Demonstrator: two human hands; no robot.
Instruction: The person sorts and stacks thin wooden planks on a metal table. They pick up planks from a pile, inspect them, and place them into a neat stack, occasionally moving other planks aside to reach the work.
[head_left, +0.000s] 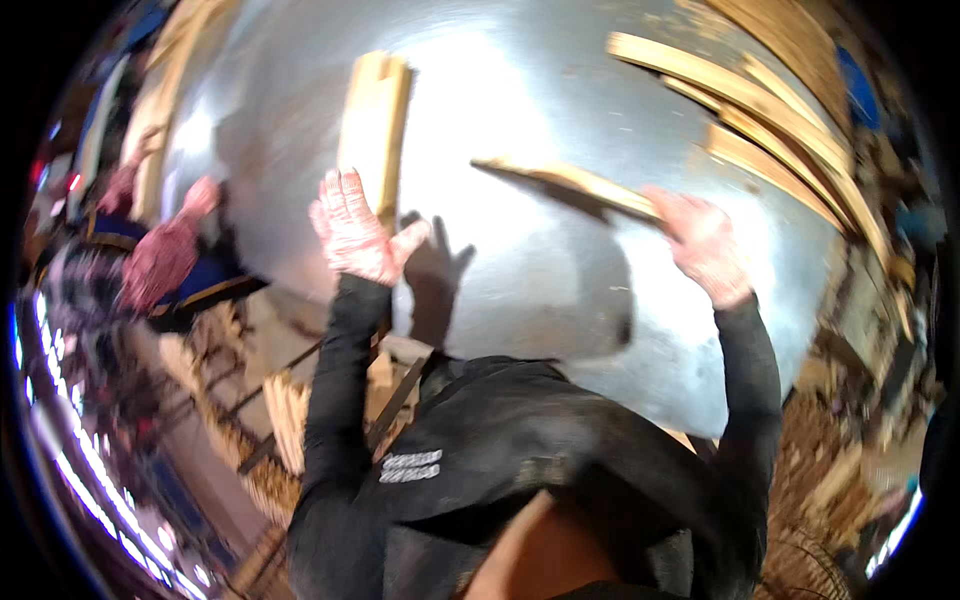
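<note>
My right hand (703, 243) is closed around the near end of a narrow wooden strip (575, 180). The strip points to the far left, tilted over the metal tabletop (520, 290), and throws a dark shadow on it. My left hand (357, 232) is open, with its fingers stretched out and its thumb apart. Its fingertips overlap the near end of a small group of pale boards (372, 115) lying side by side; whether they touch the wood I cannot tell. Both hands look to be in light knit gloves, though blur softens the detail.
Several long wooden strips (750, 100) lie at the far right of the table. At the left a person in a plaid sleeve (85, 290) works beside a long board (165, 100). Wood pieces (287, 420) stand below the table's near left edge.
</note>
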